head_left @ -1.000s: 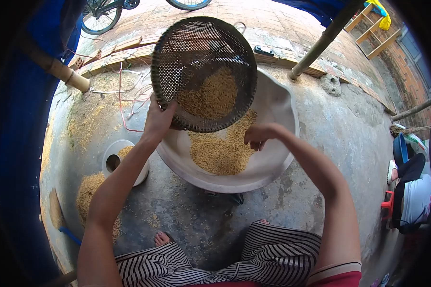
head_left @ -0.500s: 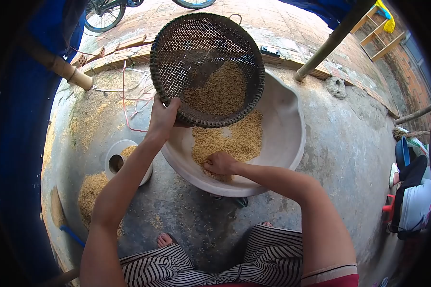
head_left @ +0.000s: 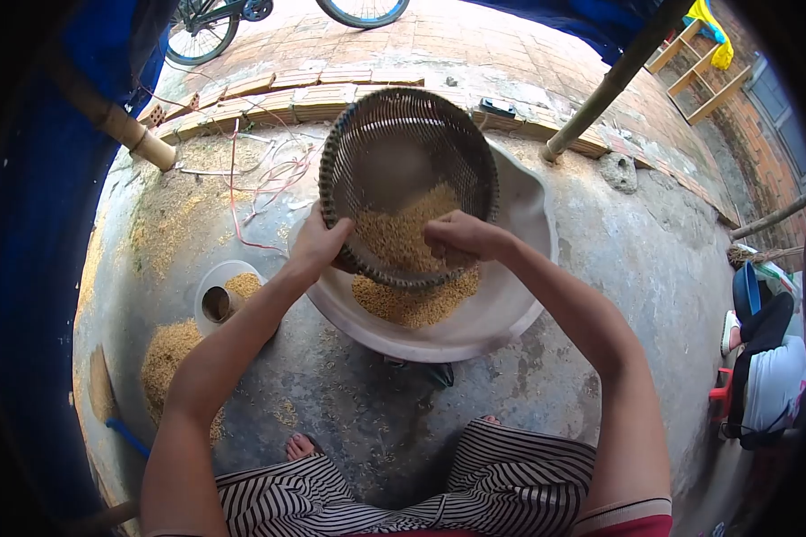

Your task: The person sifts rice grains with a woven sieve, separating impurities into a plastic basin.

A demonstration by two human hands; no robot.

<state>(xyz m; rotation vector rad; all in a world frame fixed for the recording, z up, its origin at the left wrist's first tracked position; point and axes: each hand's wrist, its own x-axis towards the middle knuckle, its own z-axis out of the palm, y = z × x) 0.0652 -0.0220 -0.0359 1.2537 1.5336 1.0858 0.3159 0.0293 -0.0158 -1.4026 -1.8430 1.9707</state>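
Note:
A round woven bamboo sieve point(head_left: 394, 161) with a dark rim is tilted above a wide, pale basin. My left hand point(head_left: 321, 240) is closed on the sieve's left rim, thumb on the near side. Golden grain point(head_left: 390, 234), which looks like unhusked rice, lies in the lower half of the sieve and looks blurred. My right hand point(head_left: 457, 238) is a fist over that grain, close to the right rim; what its curled fingers hold is hidden. More grain point(head_left: 412, 304) lies on the bottom of the basin point(head_left: 519, 304), below the sieve.
Left of the basin, a white bucket point(head_left: 208, 275) contains grain and a metal can point(head_left: 217, 304). A grain heap point(head_left: 166, 358) lies beside it. Pink cord point(head_left: 235, 192) trails near a bamboo post point(head_left: 134, 134). Another post point(head_left: 600, 103) slants behind the basin. A person point(head_left: 770, 385) sits at right.
My right hand has risen from the grain in the basin to the grain in the sieve. The sieve has come lower and nearer, with my left hand still on its rim.

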